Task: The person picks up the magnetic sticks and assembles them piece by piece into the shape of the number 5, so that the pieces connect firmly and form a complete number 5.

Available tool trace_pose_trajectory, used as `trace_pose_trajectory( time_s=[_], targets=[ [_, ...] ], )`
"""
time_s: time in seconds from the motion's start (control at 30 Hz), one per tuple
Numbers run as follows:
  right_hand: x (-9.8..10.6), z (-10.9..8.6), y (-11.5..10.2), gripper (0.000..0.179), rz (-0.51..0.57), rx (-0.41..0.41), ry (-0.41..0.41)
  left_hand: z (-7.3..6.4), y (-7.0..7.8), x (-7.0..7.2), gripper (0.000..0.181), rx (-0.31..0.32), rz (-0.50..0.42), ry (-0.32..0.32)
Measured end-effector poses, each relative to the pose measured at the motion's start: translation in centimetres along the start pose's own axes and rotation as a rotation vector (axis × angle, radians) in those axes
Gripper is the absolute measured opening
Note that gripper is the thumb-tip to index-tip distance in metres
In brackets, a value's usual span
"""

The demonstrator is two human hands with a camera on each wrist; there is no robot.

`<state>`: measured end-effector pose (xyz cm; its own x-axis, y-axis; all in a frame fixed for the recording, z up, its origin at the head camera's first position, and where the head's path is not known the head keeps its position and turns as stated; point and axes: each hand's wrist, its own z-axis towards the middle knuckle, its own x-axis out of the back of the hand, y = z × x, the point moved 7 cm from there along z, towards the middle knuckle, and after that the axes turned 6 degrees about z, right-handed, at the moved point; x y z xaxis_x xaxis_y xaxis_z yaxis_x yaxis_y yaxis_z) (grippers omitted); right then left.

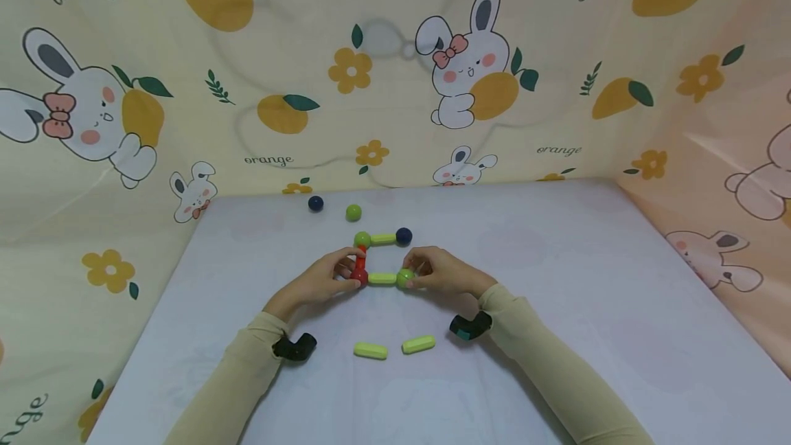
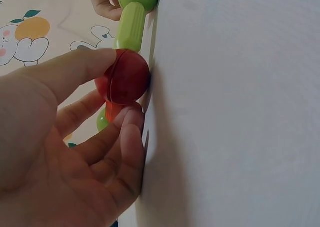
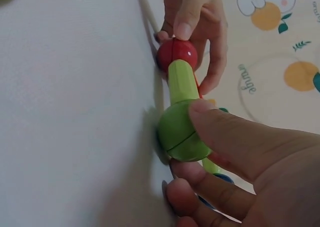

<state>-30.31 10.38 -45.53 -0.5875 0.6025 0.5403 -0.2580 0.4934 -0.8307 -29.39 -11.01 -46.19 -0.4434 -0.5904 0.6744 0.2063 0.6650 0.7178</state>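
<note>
A joined shape of balls and rods lies on the white table. My left hand [image 1: 324, 276] pinches its red ball [image 2: 125, 79] between thumb and fingers. A light green rod [image 1: 382, 279] runs from that ball to a green ball [image 3: 182, 132], which my right hand [image 1: 441, 270] grips with thumb and fingertips. From the red ball a red rod [image 1: 361, 258], partly covered by the left fingers, leads back to another green ball [image 1: 362, 240]. There a second light green rod [image 1: 384, 239] reaches a dark blue ball [image 1: 404, 236].
Two loose light green rods, a left rod [image 1: 371, 351] and a right rod [image 1: 418, 344], lie nearer the front between the forearms. Farther back sit a loose dark blue ball [image 1: 316, 204] and a loose green ball [image 1: 353, 212]. A bunny-printed cloth [image 1: 395, 88] hangs behind the table.
</note>
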Motion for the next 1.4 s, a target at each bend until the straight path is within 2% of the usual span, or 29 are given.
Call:
trace_pose_trajectory(
  time_s=[0.53, 0.93, 1.2, 1.4],
  targets=[
    [0.15, 0.18, 0.41, 0.029, -0.013, -0.035, 0.081, -0.05, -0.18, 0.23, 0.057, 0.028, -0.009, 0.033],
    [0.16, 0.28, 0.56, 0.030, 0.003, -0.047, 0.093, 0.04, -0.33, 0.11, 0.057, 0.024, 0.009, 0.045],
    [-0.10, 0.47, 0.77, 0.031, 0.016, -0.033, 0.083, -0.05, -0.74, 0.02, 0.058, 0.051, 0.007, 0.041],
    [0.06, 0.41, 0.86, 0.035, 0.012, -0.026, 0.085, -0.05, -0.40, 0.08, 0.057, 0.057, 0.007, 0.040]
  ],
)
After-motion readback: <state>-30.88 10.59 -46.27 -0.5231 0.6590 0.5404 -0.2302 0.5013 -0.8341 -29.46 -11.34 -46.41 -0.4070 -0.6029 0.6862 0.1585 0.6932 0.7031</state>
